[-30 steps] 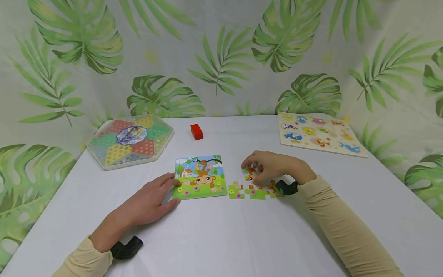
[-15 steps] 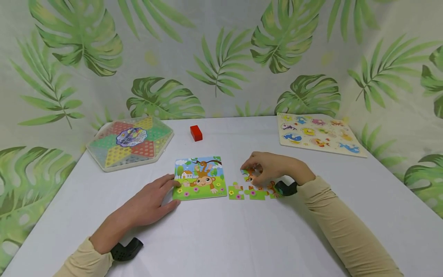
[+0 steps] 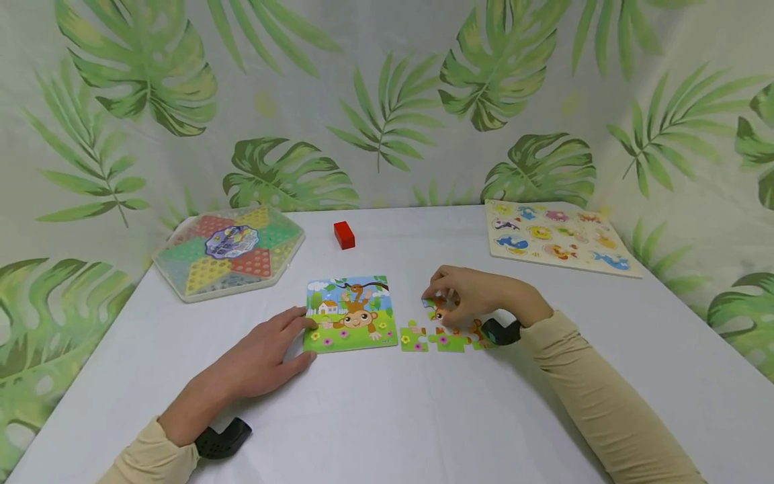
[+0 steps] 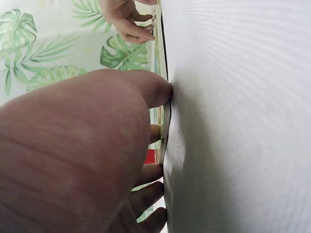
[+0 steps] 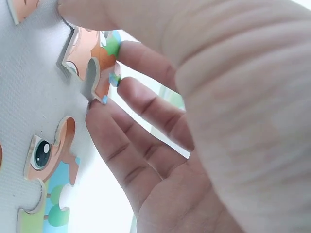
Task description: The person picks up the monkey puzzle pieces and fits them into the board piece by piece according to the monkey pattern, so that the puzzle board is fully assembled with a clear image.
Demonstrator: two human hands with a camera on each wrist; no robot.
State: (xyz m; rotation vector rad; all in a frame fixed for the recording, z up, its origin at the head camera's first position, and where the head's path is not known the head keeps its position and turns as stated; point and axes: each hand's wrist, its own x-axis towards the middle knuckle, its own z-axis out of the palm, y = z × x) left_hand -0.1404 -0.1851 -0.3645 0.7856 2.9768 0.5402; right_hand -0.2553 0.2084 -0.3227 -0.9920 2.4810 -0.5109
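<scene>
Puzzle piece (image 5: 90, 68) is being pinched in the right hand (image 3: 478, 296) fingers (image 5: 141, 58), just above loose pieces (image 3: 444, 336) mid-surface. Left hand (image 3: 260, 356) is resting flat, fingers spread, touching the monkey board (image 3: 351, 312). Near edge is lying open. Red block (image 3: 343, 235), hexagonal game (image 3: 226, 252) and animal board (image 3: 556, 235) are sitting along the far edge. Only the right wrist view is showing the pinch.

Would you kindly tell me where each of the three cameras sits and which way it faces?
Head: worn on the head, looking forward and down at the table; both sleeves, the left hand on the monkey picture board and the right hand show.
Left wrist: behind the left hand, looking along the table past the board's edge.
Right wrist: under the right hand, looking at its fingers pinching a puzzle piece.
Shared: the left wrist view also catches the right hand.
</scene>
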